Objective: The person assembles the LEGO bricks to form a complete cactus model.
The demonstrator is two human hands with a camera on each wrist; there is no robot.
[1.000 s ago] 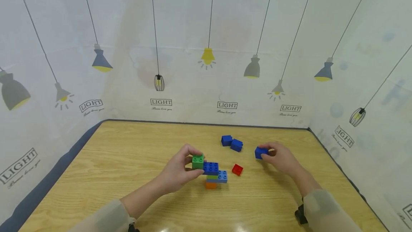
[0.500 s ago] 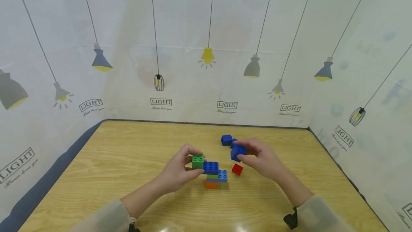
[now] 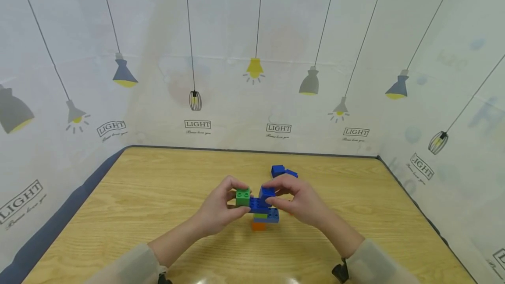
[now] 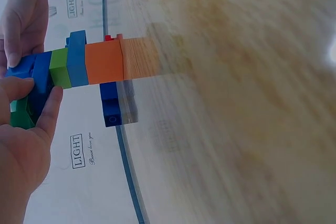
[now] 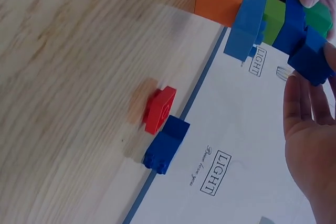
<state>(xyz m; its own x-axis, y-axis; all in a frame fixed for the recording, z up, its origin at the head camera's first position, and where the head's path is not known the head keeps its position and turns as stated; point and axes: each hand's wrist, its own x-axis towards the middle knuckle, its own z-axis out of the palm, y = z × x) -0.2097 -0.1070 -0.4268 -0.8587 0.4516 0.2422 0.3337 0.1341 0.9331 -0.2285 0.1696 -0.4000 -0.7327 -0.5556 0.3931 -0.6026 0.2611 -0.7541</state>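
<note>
Wood-grained tabletop (image 3: 158,179), pale and glossy, runs to a dark border along the far wall covering (image 3: 229,21), whitish, faintly creased and printed with hanging lamps and "LIGHT" labels. Smooth, boxy plastic blocks make a stepped stack near the middle: an orange block (image 3: 258,226) at the foot, a light blue block (image 3: 273,216) reaching right, a lime block (image 3: 260,216), then a long dark blue block (image 3: 258,206). The left grip (image 3: 218,207) pinches the green block (image 3: 243,196) at its upper left. The right grip (image 3: 301,200) is clamped, thumb against fingers, on a small blue block (image 3: 267,193), tilted over the long one; whether they are joined cannot be told. Farther off lie two blue blocks (image 3: 278,170), and right of the stack a flat red block (image 5: 161,109).
</note>
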